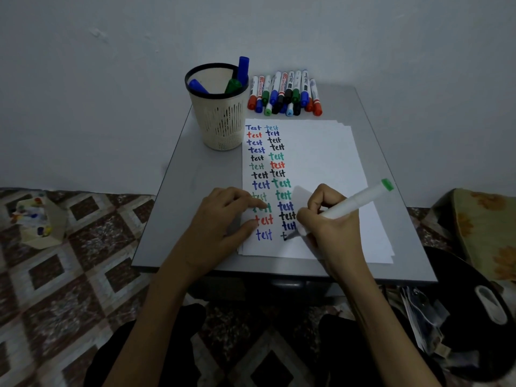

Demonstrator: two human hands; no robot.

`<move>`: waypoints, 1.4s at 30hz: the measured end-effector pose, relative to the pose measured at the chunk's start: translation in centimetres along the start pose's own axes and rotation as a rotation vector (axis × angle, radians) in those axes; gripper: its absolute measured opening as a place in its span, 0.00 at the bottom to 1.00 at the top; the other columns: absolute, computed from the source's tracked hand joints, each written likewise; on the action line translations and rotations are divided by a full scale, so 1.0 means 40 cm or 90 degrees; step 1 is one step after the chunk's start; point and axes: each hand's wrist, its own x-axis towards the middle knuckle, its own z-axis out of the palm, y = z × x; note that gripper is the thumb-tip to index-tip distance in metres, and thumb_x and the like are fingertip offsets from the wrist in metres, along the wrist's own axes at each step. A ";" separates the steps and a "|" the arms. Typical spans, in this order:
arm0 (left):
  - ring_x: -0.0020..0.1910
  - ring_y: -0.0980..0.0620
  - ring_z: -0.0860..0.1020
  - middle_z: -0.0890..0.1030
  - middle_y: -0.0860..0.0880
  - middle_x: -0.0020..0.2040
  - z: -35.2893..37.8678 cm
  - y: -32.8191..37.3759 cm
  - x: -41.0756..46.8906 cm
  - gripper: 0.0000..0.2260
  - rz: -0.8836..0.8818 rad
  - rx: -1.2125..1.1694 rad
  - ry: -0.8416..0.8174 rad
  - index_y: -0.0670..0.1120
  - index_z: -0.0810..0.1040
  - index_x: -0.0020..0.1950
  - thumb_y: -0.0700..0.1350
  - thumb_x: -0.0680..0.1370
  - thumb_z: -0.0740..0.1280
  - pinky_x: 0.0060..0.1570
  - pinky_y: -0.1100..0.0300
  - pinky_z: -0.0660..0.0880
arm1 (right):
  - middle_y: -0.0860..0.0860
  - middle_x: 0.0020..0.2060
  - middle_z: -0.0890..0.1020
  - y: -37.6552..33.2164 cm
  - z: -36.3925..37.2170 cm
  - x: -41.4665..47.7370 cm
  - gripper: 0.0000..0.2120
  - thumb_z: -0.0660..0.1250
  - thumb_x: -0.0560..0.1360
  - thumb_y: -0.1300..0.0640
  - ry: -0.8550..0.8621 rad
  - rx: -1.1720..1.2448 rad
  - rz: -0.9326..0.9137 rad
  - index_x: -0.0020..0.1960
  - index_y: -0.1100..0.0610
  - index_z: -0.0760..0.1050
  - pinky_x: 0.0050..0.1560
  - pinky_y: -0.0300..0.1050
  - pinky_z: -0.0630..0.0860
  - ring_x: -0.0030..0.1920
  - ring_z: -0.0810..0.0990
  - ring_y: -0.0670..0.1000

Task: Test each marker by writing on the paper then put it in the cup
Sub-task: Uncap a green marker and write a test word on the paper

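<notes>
A white sheet of paper (321, 152) lies on the small grey table (402, 241), with two columns of the word "test" in several colours. My right hand (329, 227) grips a white marker with a green end (360, 201), and its dark tip touches the paper at the bottom of the second column, beside a fresh "t". Pressing flat on the paper's left edge is my left hand (223, 222), fingers spread. A cream mesh cup (220, 118) stands at the table's far left, holding two blue markers and a green one. A row of capped markers (284, 93) lies behind the paper.
A patterned tiled floor (69, 289) surrounds the table. A paint-stained box (39, 222) sits on the floor at left. A black round object and papers (472, 317) lie at right. A pale wall is behind the table.
</notes>
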 end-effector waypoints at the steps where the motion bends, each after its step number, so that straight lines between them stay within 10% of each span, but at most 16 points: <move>1: 0.56 0.56 0.70 0.75 0.53 0.57 0.000 0.001 0.000 0.16 -0.001 -0.002 0.000 0.50 0.76 0.61 0.54 0.77 0.60 0.55 0.59 0.70 | 0.54 0.24 0.67 0.002 -0.002 0.001 0.12 0.65 0.61 0.66 0.015 0.010 0.000 0.27 0.55 0.63 0.29 0.38 0.62 0.26 0.64 0.49; 14: 0.57 0.56 0.70 0.74 0.54 0.58 -0.002 0.005 0.000 0.16 -0.004 -0.015 0.005 0.50 0.76 0.61 0.54 0.77 0.60 0.55 0.59 0.71 | 0.49 0.24 0.67 -0.001 -0.001 -0.004 0.11 0.64 0.61 0.67 0.021 -0.028 -0.048 0.29 0.58 0.63 0.28 0.36 0.64 0.27 0.65 0.45; 20: 0.57 0.56 0.70 0.74 0.54 0.58 -0.001 0.005 0.000 0.16 -0.010 -0.021 0.003 0.50 0.76 0.61 0.54 0.77 0.60 0.55 0.58 0.71 | 0.63 0.33 0.76 -0.017 -0.011 -0.003 0.08 0.67 0.75 0.66 0.030 0.232 -0.029 0.40 0.62 0.69 0.25 0.40 0.73 0.31 0.80 0.53; 42: 0.57 0.55 0.70 0.75 0.52 0.58 -0.002 0.006 0.002 0.18 -0.015 -0.016 -0.001 0.49 0.76 0.62 0.55 0.76 0.60 0.55 0.61 0.70 | 0.61 0.26 0.70 0.012 0.009 0.003 0.13 0.68 0.66 0.73 0.007 -0.098 -0.059 0.31 0.66 0.64 0.30 0.41 0.69 0.28 0.69 0.49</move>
